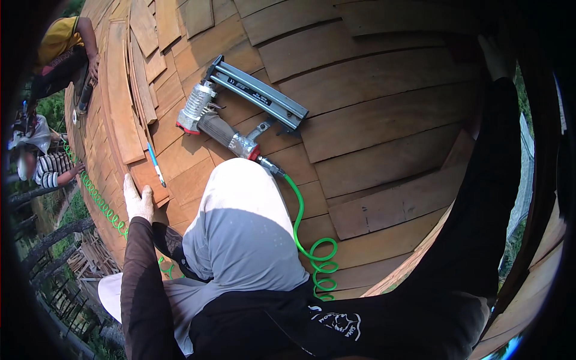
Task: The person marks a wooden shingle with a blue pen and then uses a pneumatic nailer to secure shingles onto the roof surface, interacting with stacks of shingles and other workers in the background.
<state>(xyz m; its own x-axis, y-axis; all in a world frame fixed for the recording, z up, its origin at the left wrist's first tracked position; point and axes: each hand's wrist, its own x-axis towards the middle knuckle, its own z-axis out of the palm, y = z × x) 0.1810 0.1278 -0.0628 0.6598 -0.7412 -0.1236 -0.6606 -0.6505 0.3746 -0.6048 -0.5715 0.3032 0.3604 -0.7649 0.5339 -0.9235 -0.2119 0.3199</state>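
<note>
My left hand [138, 201], in a pale glove, grips the edge of a short orange-brown wooden shingle [155, 179], thumb apart on its top. A blue-and-white pen [156, 163] lies just beyond it. A nail gun [222, 129] lies on the shingled slope [366, 135] above my raised grey-clad knee, joined to a green coiled air hose [298, 228]. My right hand [497, 55] reaches to the shingles at the dim upper right; its fingers are too dark to make out.
Long loose boards [123, 90] lie along the left. A person in yellow [59, 45] holds a tool there; another in stripes [48, 168] is beside another hose coil. Branches [45, 243] and scrap wood [90, 264] show past the curved edge. An opening shows greenery at right.
</note>
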